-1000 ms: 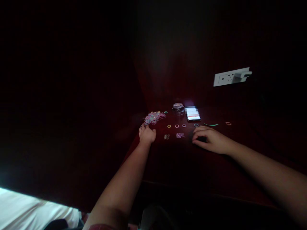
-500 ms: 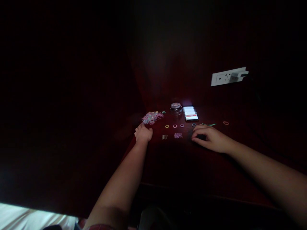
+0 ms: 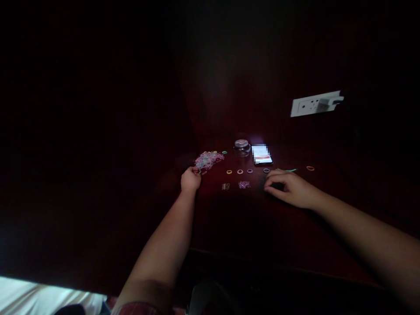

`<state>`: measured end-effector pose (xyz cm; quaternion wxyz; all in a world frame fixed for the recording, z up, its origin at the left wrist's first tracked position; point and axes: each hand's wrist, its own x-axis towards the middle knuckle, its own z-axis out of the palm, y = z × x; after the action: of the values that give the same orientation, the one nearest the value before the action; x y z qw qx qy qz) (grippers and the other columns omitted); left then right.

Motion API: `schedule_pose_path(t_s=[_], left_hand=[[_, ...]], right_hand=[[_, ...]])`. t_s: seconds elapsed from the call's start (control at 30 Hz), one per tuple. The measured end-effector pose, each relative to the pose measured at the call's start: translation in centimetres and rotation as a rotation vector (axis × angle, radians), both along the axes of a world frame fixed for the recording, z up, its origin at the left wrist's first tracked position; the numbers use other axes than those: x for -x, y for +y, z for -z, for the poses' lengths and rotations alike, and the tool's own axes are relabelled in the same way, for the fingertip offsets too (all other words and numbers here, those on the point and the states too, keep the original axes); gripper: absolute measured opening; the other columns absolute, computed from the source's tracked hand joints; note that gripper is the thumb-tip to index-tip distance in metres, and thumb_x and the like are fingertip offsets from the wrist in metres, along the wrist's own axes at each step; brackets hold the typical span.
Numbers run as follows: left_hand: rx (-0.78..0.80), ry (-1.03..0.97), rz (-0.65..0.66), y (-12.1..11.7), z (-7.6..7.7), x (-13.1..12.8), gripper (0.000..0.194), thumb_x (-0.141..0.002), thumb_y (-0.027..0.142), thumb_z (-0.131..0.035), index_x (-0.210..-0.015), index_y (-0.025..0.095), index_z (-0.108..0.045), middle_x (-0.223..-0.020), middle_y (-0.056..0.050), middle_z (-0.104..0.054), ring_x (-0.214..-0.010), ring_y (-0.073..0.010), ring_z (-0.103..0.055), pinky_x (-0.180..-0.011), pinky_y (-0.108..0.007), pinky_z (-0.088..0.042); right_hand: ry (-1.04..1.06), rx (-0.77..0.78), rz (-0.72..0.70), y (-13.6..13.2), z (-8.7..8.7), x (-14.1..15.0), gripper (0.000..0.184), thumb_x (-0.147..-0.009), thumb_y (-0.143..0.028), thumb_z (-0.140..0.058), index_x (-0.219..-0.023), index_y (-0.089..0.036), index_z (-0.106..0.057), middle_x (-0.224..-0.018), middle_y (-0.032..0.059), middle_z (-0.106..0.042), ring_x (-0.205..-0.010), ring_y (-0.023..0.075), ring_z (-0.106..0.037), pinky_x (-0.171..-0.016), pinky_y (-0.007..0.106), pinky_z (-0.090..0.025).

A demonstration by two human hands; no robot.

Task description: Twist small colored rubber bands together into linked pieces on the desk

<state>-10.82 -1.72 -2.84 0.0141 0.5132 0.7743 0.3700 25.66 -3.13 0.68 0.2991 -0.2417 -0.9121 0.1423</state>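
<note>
My left hand [image 3: 190, 180] is closed in a pinch at the near edge of a pile of small coloured rubber bands [image 3: 209, 159]. A greenish bit, apparently one band, shows at its fingertips. On the table at the right rests my right hand [image 3: 292, 189], fingers curled toward the thumb around a dark gap, with nothing visible in it. Just beyond that hand lie a blue-grey ring-shaped band [image 3: 266, 170] and a green strip [image 3: 290, 170]. Between the hands are yellow [image 3: 229, 172], pink [image 3: 239, 172] and purple [image 3: 250, 171] rings, with a yellowish cluster [image 3: 225, 187] and a purple cluster [image 3: 244, 185] nearer me.
A clear round jar [image 3: 242, 148] stands behind the rings, beside a phone [image 3: 261, 154] with a lit screen. An orange ring [image 3: 310, 168] lies farther right. On the wall is a socket panel [image 3: 315, 104] with a plug in it. The surroundings are very dark.
My left hand has drawn back slightly to the left from the pile, and its spread fingers have closed into a pinch. A loose pinkish piece now shows beside it. My right hand stays put.
</note>
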Motion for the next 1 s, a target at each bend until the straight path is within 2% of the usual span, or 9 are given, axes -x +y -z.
schedule_pose_path(t_s=[0.1,0.2,0.27,0.33,0.43,0.57,0.7,0.87,1.0], left_hand=[[0.017,0.004,0.008,0.09,0.17,-0.06,0.030,-0.077,0.017,-0.060,-0.106,0.019,-0.067,-0.101,-0.009,-0.073,-0.091,-0.0220,-0.068,-0.086,-0.031,-0.050],[0.009,0.100,0.040,0.22,0.37,-0.13,0.033,-0.077,0.021,-0.062,-0.110,0.019,-0.067,-0.113,-0.011,-0.069,-0.103,-0.0239,-0.064,-0.095,-0.033,-0.046],[0.028,0.192,0.048,0.32,0.45,-0.27,0.030,-0.079,0.026,-0.061,-0.107,0.020,-0.069,-0.120,-0.012,-0.065,-0.111,-0.0258,-0.060,-0.101,-0.036,-0.043],[0.066,0.236,0.038,0.40,0.45,-0.47,0.024,-0.081,0.030,-0.059,-0.100,0.020,-0.072,-0.119,-0.012,-0.065,-0.112,-0.0271,-0.058,-0.102,-0.038,-0.041],[0.086,0.242,0.026,0.40,0.32,-0.78,0.023,-0.085,0.032,-0.054,-0.090,0.019,-0.073,-0.112,-0.013,-0.066,-0.108,-0.0280,-0.058,-0.100,-0.040,-0.042],[0.069,0.266,0.013,0.19,0.11,-1.01,0.026,-0.088,0.035,-0.051,-0.090,0.019,-0.072,-0.113,-0.014,-0.064,-0.108,-0.0313,-0.056,-0.095,-0.041,-0.045],[0.002,0.276,0.053,0.06,0.07,-0.87,0.024,-0.089,0.035,-0.050,-0.090,0.021,-0.070,-0.106,-0.011,-0.066,-0.102,-0.0269,-0.060,-0.093,-0.036,-0.045],[0.016,0.139,0.130,0.08,0.11,-0.55,0.020,-0.089,0.033,-0.051,-0.088,0.022,-0.067,-0.091,-0.007,-0.072,-0.082,-0.0207,-0.065,-0.077,-0.027,-0.047],[-0.016,0.029,0.143,0.18,0.28,-0.25,0.014,-0.084,0.029,-0.057,-0.085,0.020,-0.068,-0.086,-0.006,-0.073,-0.076,-0.0184,-0.065,-0.073,-0.025,-0.047]], right_hand=[[-0.001,-0.002,0.000,0.03,0.02,-0.04,0.017,-0.088,-0.032,-0.056,-0.081,-0.020,-0.066,-0.082,0.0059,-0.064,-0.080,0.0204,-0.059,-0.077,0.035,-0.045],[-0.001,-0.003,0.004,0.03,0.04,-0.08,0.017,-0.088,-0.031,-0.056,-0.081,-0.021,-0.067,-0.081,0.0058,-0.064,-0.080,0.0202,-0.059,-0.077,0.035,-0.046],[0.002,-0.001,0.007,0.00,0.04,-0.09,0.017,-0.088,-0.031,-0.056,-0.080,-0.021,-0.067,-0.081,0.0059,-0.064,-0.080,0.0202,-0.059,-0.077,0.035,-0.046],[0.008,-0.001,0.009,-0.05,0.00,-0.11,0.017,-0.088,-0.031,-0.056,-0.079,-0.021,-0.067,-0.081,0.0061,-0.064,-0.080,0.0203,-0.060,-0.077,0.035,-0.046],[0.026,0.002,0.018,-0.13,-0.12,-0.14,0.018,-0.088,-0.033,-0.057,-0.079,-0.021,-0.067,-0.082,0.0067,-0.065,-0.079,0.0206,-0.060,-0.076,0.035,-0.047],[0.056,-0.003,0.040,-0.16,-0.34,-0.28,0.019,-0.088,-0.034,-0.057,-0.079,-0.020,-0.067,-0.083,0.0076,-0.065,-0.079,0.0209,-0.061,-0.075,0.034,-0.047],[0.079,-0.015,0.058,-0.10,-0.47,-0.43,0.018,-0.087,-0.032,-0.058,-0.078,-0.019,-0.067,-0.083,0.0076,-0.065,-0.079,0.0208,-0.061,-0.075,0.035,-0.047],[0.070,-0.007,0.058,-0.17,-0.56,-0.36,0.017,-0.087,-0.030,-0.057,-0.078,-0.019,-0.066,-0.081,0.0073,-0.064,-0.077,0.0202,-0.060,-0.073,0.034,-0.046],[0.082,-0.001,0.053,-0.27,-0.62,-0.32,0.017,-0.087,-0.031,-0.057,-0.077,-0.020,-0.067,-0.081,0.0067,-0.064,-0.076,0.0199,-0.060,-0.072,0.033,-0.046]])
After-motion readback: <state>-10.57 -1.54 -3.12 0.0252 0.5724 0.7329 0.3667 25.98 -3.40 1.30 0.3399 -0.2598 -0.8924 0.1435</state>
